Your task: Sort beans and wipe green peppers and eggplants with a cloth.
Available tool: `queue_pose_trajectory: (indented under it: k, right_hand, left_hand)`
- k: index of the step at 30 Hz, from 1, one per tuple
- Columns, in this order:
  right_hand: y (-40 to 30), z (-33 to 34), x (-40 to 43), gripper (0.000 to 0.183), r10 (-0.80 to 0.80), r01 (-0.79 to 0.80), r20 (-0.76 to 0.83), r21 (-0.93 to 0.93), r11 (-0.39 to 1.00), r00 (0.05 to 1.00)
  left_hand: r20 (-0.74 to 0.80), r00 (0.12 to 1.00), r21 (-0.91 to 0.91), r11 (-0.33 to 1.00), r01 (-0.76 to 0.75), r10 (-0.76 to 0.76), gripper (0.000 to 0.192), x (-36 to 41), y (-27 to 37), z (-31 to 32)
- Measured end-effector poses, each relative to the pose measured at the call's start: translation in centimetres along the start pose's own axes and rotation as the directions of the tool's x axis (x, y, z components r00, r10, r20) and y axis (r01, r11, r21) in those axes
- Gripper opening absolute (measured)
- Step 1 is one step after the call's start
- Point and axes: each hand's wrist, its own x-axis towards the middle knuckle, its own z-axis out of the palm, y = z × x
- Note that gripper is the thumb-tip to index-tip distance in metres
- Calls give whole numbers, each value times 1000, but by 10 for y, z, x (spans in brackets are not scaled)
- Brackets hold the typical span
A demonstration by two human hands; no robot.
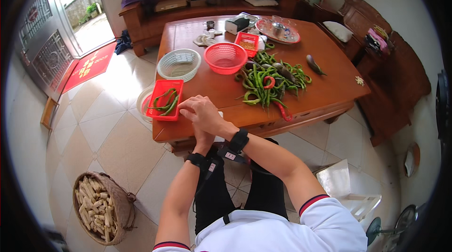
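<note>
Over the near left of the wooden table, my right hand (204, 112) crosses above my left hand (204, 138). The right fingers are bent, with their tips close to the right side of a red plastic basket (151, 113); whether they touch it or pinch something small is unclear. Most of my left hand is hidden under the right one, so its grip does not show. Inside the red basket lie several green chili peppers (170, 105). A large heap of green chilies (263, 84) covers the table to the right, mixed with a few red ones and some eggplants (287, 73).
Behind the red basket stand a white colander (163, 66) and a round red colander (226, 70). Farther back are a small red basket (251, 53) and a tray of glasses (297, 41). A woven basket (122, 201) of corn cobs stands on the tiled floor, left.
</note>
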Motion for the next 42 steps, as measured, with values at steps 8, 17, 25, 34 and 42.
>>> queue_pose_trajectory:
  k: [8, 17, 25, 34, 42]
  right_hand:
    - [55, -116, -97, 19, 95, -155, -239, -244, 957, 966]
    - [111, -191, -167, 23, 382, -492, -312, -502, 711, 870]
    - [117, -223, -141, 18, 289, -326, -189, -759, 564, 938]
    - [92, -249, -53, 38, 377, -384, -74, -177, 906, 923]
    - [124, -132, -8, 39, 400, -485, 439, 97, 869, 804]
  left_hand:
    - [223, 975, 605, 786, -126, -15, 37, 11, 50, -11]
    - [249, 967, 667, 733, -135, -48, 35, 9, 55, -8]
    - [262, 965, 664, 731, -158, -30, 35, 9, 53, -9]
    - [248, 969, 592, 790, -162, 12, 41, 10, 52, -9]
    - [200, 973, 514, 858, -8, -111, 38, 12, 56, -13]
